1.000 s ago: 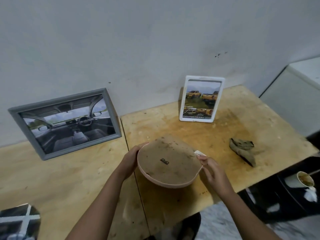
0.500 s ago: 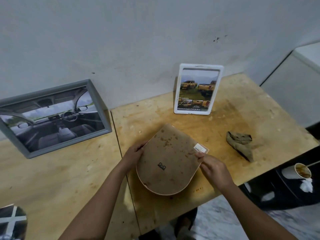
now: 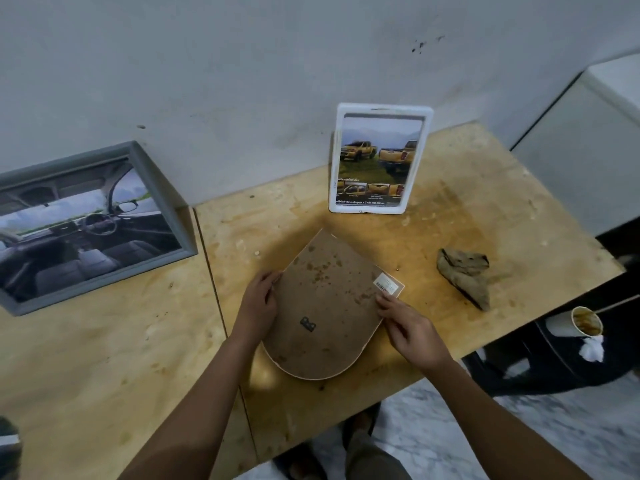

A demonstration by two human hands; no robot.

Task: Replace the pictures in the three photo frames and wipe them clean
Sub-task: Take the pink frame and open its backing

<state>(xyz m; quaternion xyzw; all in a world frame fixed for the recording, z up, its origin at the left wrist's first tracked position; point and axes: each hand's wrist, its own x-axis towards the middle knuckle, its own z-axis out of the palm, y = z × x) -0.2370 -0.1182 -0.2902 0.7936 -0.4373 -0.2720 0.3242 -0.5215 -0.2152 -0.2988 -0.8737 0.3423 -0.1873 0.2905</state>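
arched frame (image 3: 322, 306) lies back-up just in front of white frame (image 3: 381, 157); left hand (image 3: 258, 306) and right hand (image 3: 412, 330) each curl fingers round a side edge. Risk: a forward slip could topple white frame (standing, looks unsecured).

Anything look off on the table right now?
The arched frame lies face down, left hand and right hand holding its edges; its brown backing is blotched with dark stains. The table near it is stained too. Nothing else stands out.
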